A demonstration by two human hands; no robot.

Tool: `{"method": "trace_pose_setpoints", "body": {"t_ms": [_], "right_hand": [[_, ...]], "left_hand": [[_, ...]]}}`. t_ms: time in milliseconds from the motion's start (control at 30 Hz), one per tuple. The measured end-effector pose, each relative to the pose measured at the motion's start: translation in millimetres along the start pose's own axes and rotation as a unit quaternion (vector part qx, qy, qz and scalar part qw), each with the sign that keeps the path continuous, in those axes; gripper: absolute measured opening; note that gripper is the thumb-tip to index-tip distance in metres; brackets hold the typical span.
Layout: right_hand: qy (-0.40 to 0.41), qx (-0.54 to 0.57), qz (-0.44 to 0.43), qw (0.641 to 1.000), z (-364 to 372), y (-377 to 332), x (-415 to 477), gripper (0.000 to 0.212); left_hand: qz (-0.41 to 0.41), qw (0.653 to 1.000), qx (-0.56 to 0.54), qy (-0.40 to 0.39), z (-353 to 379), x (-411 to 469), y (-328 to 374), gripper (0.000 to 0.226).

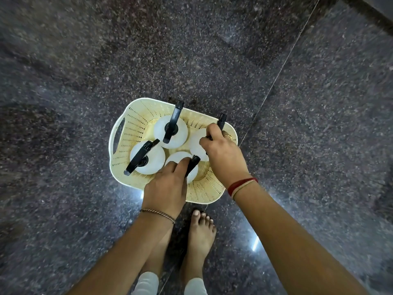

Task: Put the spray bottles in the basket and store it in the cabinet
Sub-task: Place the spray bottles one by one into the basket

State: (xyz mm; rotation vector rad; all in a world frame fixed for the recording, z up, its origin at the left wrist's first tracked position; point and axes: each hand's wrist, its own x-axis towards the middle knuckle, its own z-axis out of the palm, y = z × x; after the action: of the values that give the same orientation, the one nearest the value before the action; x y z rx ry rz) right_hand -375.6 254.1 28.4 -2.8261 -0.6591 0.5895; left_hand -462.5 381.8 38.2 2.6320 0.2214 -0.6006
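A cream perforated basket (127,133) sits on a dark speckled stone floor (85,60), seen from straight above. Four white spray bottles with black trigger heads stand upright inside it, packed close together. The far bottle (178,135) stands near the basket's far wall, its nozzle reaching over the rim. The left bottle (153,160) stands toward the basket's left side, near the slot handle (119,135) cut in that wall. The near bottle (177,158) sits in the basket's near half, and the left hand (168,186) rests on it, fingers curled down beside its black trigger (192,163); whether they actually grip it cannot be told. The right bottle (196,143) stands against the basket's right wall, and the right hand (221,154) closes around its black head, fingers folded in, covering most of the bottle. That hand wears a ring (227,136), with red and pale threads (241,186) at the wrist. A thin bangle (158,213) circles the left wrist. Just on the near side of the basket, a bare foot (201,233) stands on the floor, the other hidden behind the left forearm. A thin floor seam (282,67) runs diagonally past the basket's right side.
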Motion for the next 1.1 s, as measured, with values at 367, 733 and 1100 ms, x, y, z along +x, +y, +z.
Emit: {"method": "trace_pose_setpoints", "body": {"t_ms": [367, 733, 1100], "right_hand": [[0.023, -0.011, 0.011, 1.000, 14.1, -4.7, -11.4, 0.026], [0.075, 0.024, 0.096, 0.992, -20.2, -28.0, -38.9, 0.057], [0.029, 0.162, 0.242, 0.956, -21.4, -78.8, 45.1, 0.056]], "left_hand": [[0.025, 1.000, -0.005, 0.002, 1.6, 2.2, -2.8, 0.045], [0.125, 0.975, 0.055, 0.178, -41.5, -22.8, -18.9, 0.056], [-0.081, 0.991, 0.077, 0.071, -47.2, 2.6, -54.2, 0.034]]}}
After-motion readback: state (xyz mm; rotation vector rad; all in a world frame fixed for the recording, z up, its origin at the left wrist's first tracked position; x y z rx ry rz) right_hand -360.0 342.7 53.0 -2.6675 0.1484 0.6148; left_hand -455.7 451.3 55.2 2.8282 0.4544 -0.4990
